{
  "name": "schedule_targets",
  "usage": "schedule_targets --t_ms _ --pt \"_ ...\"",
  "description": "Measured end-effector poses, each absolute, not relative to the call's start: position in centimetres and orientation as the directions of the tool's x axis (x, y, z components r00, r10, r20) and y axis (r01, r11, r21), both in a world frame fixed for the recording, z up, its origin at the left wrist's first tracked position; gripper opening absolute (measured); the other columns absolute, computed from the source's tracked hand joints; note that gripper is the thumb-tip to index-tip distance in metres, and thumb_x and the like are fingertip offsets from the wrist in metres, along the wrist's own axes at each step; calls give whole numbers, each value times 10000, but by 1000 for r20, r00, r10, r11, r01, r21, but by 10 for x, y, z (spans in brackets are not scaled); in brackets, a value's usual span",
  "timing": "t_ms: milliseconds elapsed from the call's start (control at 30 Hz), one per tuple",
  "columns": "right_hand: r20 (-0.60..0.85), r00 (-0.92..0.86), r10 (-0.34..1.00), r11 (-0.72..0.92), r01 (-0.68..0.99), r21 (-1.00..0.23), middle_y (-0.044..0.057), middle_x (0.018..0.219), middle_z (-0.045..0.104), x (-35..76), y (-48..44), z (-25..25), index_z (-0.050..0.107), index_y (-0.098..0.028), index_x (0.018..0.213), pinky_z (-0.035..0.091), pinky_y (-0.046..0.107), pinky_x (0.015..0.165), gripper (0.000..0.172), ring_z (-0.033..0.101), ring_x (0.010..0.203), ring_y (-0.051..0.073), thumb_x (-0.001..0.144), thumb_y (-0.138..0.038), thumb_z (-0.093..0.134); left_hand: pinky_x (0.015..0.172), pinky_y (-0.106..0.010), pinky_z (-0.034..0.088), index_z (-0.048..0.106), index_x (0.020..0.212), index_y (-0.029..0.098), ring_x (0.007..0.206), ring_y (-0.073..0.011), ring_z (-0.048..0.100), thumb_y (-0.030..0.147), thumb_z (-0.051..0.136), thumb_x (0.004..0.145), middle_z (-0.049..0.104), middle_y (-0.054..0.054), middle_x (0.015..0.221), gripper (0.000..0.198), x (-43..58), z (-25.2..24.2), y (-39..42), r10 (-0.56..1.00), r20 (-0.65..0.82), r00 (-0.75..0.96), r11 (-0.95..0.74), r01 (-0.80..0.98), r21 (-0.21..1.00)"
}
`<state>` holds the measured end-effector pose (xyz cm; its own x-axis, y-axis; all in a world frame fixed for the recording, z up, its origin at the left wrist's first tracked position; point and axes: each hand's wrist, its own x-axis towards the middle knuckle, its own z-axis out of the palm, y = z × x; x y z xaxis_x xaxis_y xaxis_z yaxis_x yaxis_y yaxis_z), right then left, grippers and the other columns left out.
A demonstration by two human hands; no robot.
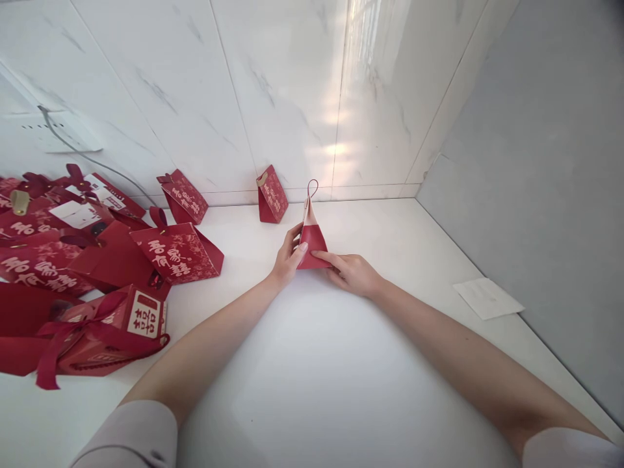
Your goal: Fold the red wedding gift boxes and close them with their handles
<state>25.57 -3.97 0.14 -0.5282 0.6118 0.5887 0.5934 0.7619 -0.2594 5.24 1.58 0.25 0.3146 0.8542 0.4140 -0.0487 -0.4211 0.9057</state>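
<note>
Near the middle of the white tabletop, a small triangular gift box stands upright between my hands. Its lower part is red, its upper part pale, and a thin dark red cord loop rises from the peak. My left hand grips the box's left side, thumb on the front panel and fingers behind. From the right, my right hand holds the lower right corner, index finger laid across the front and the other fingers curled below. The far side of the box is hidden.
Red gift boxes with ribbons, including a printed box, crowd the left. Two more, a box and another box, stand by the tiled wall. A white paper lies right, beside a grey panel.
</note>
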Motion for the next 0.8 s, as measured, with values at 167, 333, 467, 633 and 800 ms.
schedule_targets --t_ms 167,333,467,633,800 --pt "588 -525 615 761 591 -268 30 1111 713 255 -40 1 360 -268 1413 538 279 683 526 694 772 160 909 -152 451 970 -381 464 436 1355 248 1154 -242 558 493 517 892 493 -91 1399 530 53 4 15 850 416 322 -423 -53 905" --pt "584 -526 618 760 591 -271 28 1122 710 255 -40 1 355 -272 1414 539 277 689 531 691 768 155 907 -146 451 969 -372 465 434 1354 241 1158 -240 552 492 519 892 494 -90 1395 532 53 5 15 851 416 321 -423 -51 905" --pt "579 -527 622 757 595 -270 27 1096 718 256 -40 1 354 -270 1415 539 279 691 528 693 770 158 910 -152 449 969 -358 464 439 1350 240 1164 -238 549 493 517 893 501 -89 1390 528 53 4 15 854 416 312 -425 -41 904" --pt "568 -528 632 752 596 -282 25 1126 709 256 -40 1 349 -279 1418 540 284 693 523 698 794 164 917 -167 447 968 -355 461 433 1356 243 1157 -236 555 494 520 890 489 -90 1406 536 52 3 16 858 412 307 -422 -39 906" --pt "561 -526 639 747 596 -293 16 1138 704 256 -40 1 345 -291 1420 540 294 697 522 699 803 170 921 -169 438 978 -361 454 438 1358 248 1155 -237 556 485 519 893 486 -88 1411 528 52 4 15 858 410 310 -418 -45 907"
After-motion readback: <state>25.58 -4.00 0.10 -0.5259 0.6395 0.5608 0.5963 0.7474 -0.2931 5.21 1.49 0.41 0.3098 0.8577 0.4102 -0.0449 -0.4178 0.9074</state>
